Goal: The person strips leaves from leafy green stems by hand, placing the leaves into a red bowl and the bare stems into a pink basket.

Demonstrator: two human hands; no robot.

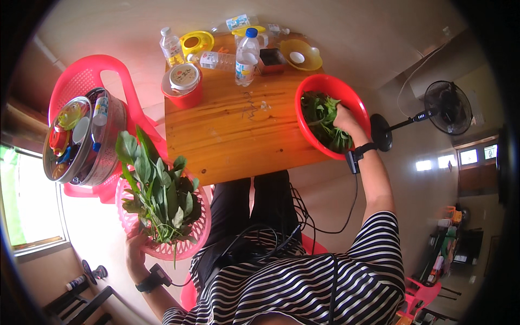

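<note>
A pink plastic basket full of long-stemmed leafy greens is at the lower left, beside my lap. My left hand is at its near left rim; its fingers are partly hidden by the rim and stems. At the table's right edge stands a red plastic basin with picked green leaves inside. My right hand reaches into it, fingertips among the leaves, so whether they grip any is hidden.
On the wooden table are several plastic bottles, a red tub with a lidded container and a yellow bowl. A pink chair holds metal trays. A black fan stands right; cables cross my lap.
</note>
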